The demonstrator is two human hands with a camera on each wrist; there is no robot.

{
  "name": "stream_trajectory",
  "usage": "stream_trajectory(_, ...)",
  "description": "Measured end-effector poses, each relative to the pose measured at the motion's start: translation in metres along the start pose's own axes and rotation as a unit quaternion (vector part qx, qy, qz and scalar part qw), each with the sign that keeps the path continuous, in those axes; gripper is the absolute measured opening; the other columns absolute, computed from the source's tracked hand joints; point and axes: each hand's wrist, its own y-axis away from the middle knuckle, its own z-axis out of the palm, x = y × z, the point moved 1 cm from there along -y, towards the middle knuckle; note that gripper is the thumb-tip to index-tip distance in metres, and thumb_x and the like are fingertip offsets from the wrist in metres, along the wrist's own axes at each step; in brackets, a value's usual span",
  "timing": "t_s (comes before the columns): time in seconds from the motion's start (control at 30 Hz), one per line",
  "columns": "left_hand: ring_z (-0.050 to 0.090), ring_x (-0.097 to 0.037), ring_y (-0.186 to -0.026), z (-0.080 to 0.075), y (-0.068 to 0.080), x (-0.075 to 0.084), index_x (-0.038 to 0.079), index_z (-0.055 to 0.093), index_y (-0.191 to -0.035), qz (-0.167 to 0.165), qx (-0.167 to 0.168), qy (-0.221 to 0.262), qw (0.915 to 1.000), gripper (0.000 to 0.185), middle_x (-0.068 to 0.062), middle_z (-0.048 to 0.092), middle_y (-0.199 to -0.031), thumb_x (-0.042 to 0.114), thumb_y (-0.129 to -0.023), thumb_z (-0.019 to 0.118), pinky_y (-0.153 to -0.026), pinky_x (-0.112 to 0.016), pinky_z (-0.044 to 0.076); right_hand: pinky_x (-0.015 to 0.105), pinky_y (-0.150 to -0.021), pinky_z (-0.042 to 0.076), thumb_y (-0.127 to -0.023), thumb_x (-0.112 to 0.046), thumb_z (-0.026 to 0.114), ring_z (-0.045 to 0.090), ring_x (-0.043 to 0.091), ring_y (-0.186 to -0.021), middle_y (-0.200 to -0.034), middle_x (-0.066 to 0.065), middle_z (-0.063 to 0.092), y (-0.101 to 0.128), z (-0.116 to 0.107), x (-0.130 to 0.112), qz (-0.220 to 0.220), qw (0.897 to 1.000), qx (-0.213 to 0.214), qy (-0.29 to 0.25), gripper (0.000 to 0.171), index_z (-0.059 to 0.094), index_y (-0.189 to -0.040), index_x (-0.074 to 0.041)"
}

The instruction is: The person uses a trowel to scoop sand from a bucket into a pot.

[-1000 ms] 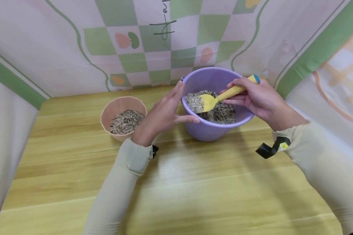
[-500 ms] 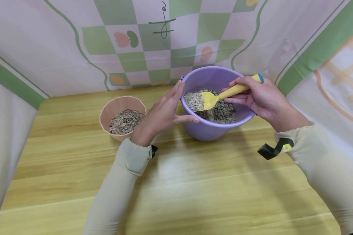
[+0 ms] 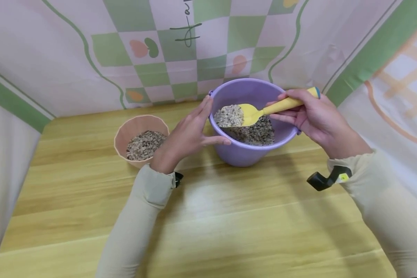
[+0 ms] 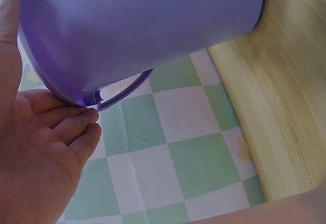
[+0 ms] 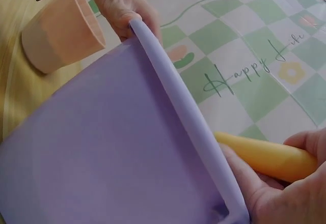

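Right hand grips the handle of the yellow scoop; the blade is loaded with pale gravel and held level above the fill inside the purple bucket, presumably so nothing spills. Left hand lies on the bucket's left wall, fingers straight, thumb along the front; judged to be steadying it against the scoop's pull. Bucket stands toward the back edge of the bench, right of centre, near the checked backdrop. Pink cup, part-filled with the same gravel, sits just left of the left hand, toward the back-left corner. Cloth walls close in at back and both sides; open room lies over the front half of the bench.
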Motion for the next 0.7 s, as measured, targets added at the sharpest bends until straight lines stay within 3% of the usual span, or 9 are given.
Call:
stream_trajectory(0.47, 0.019, -0.027, -0.149, 0.000, 0.001, -0.002, 0.029, -0.002, -0.161, -0.006, 0.001, 0.011, 0.9999, 0.122, 0.000, 0.000, -0.166, 0.072, -0.071, 0.070, -0.119, -0.044, 0.024, 0.054, -0.088, 0.052, -0.103, 0.001, 0.047, 0.064, 0.047, -0.106, -0.106, 0.036, 0.066, 0.001, -0.012, -0.006, -0.012, 0.998, -0.014, -0.057, 0.026, 0.065, -0.101, 0.021)
stream_trajectory(0.7, 0.020, -0.028, -0.149, 0.001, 0.000, -0.003, 0.028, -0.002, -0.161, -0.002, 0.007, 0.016, 0.9998, 0.123, -0.001, 0.000, -0.166, 0.071, -0.071, 0.071, -0.118, -0.045, 0.025, 0.053, -0.089, 0.052, -0.103, 0.000, 0.047, 0.064, 0.048, -0.106, -0.108, 0.037, 0.065, 0.002, -0.014, -0.011, -0.028, 0.997, -0.027, -0.060, 0.028, 0.065, -0.099, 0.021)
